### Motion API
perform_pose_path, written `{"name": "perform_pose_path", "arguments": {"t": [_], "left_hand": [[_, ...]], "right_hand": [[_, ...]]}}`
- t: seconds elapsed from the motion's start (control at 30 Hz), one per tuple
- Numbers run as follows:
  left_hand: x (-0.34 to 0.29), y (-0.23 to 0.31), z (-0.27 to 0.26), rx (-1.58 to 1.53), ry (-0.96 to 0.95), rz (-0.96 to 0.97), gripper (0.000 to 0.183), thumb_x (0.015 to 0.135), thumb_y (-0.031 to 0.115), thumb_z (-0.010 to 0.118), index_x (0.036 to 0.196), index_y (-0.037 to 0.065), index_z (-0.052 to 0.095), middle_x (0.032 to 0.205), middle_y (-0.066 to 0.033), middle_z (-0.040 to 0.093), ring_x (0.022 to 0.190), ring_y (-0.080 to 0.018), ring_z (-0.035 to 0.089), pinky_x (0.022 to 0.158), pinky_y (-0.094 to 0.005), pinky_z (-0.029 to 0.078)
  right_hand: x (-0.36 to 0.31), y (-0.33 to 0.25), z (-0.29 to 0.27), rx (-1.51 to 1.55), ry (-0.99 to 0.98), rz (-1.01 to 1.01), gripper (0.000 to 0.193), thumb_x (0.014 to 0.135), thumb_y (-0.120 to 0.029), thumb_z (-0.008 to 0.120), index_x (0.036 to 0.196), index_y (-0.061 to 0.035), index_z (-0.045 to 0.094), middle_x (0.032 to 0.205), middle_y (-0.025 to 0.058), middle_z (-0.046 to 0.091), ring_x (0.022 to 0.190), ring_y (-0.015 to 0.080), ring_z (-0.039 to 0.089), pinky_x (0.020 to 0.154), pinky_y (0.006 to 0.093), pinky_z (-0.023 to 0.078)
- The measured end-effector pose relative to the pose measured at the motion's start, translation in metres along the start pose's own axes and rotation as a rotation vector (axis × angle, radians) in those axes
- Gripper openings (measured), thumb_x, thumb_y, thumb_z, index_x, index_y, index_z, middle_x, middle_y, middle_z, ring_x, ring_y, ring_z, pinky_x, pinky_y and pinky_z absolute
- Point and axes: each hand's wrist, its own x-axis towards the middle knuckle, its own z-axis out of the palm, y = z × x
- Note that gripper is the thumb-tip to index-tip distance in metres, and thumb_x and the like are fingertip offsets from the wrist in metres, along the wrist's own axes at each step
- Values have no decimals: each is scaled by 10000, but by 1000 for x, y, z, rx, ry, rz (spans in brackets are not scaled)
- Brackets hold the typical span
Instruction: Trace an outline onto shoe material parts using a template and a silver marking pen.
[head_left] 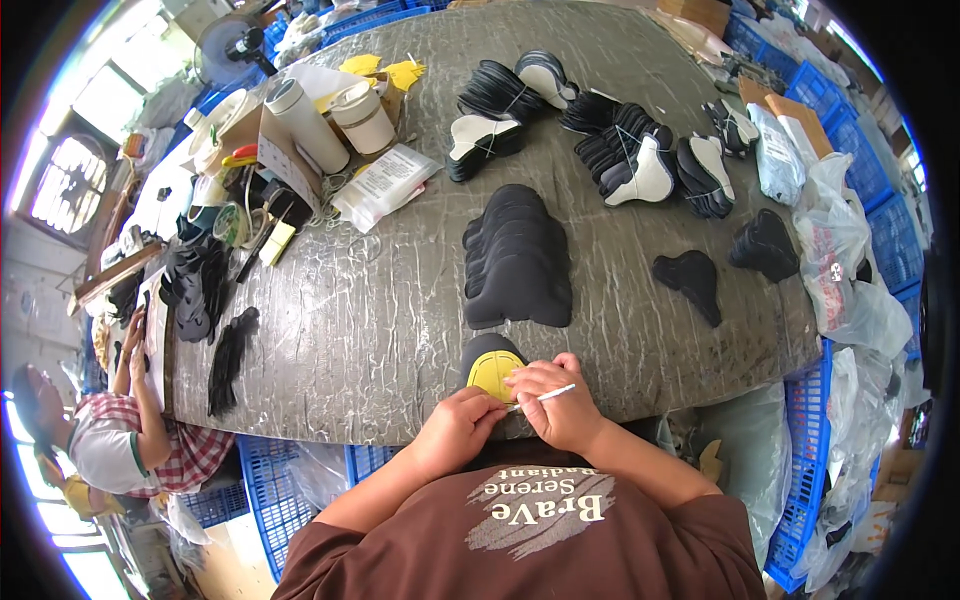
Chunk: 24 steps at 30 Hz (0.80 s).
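Near the table's front edge lies a black, rounded shoe-part-like piece [476, 352] with a yellow template [494, 374] on top, marked with dark lines. My right hand [562, 408] grips a slim white pen [548, 395], and its fingertips rest on the template's right side. My left hand [458, 432] is closed at the near left edge of the piece, its fingertips by the pen's tip; what they pinch is partly hidden. Just beyond, a fanned stack of similar black pieces [518, 262] lies on the table.
Tied bundles of black and white pieces [622, 150] sit at the far side. Loose black pieces [688, 284] lie to the right. A white cup [362, 118], a bottle [306, 125] and a plastic packet [385, 187] stand far left. A co-worker [120, 430] works at left; blue crates [806, 440] flank the table.
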Motion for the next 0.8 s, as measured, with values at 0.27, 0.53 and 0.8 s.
{"name": "perform_pose_path", "arguments": {"t": [0.27, 0.53, 0.8], "left_hand": [[66, 60, -8, 186, -68, 390, 204, 784, 47, 717, 981, 34, 666, 905, -112, 617, 777, -316, 639, 685, -390, 531], [89, 45, 13, -106, -220, 162, 100, 787, 67, 716, 832, -2, 660, 746, -101, 603, 690, -237, 617, 647, -335, 506], [108, 49, 21, -218, 274, 135, 70, 829, 26, 683, 776, -12, 655, 738, -70, 626, 666, -145, 600, 611, -289, 481]], "right_hand": [[-3, 4, -1, -21, -33, -2, 169, 872, -200, 555, 992, -119, 643, 972, 35, 670, 935, 255, 601, 828, 441, 346], [-9, 9, 12, 76, 93, 76, 296, 826, -226, 580, 1102, -120, 591, 1099, 64, 619, 1040, 271, 562, 841, 437, 345], [-3, 1, -3, 53, -136, 175, 190, 877, -154, 559, 1017, -73, 660, 970, 45, 680, 968, 235, 615, 843, 420, 355]]}}
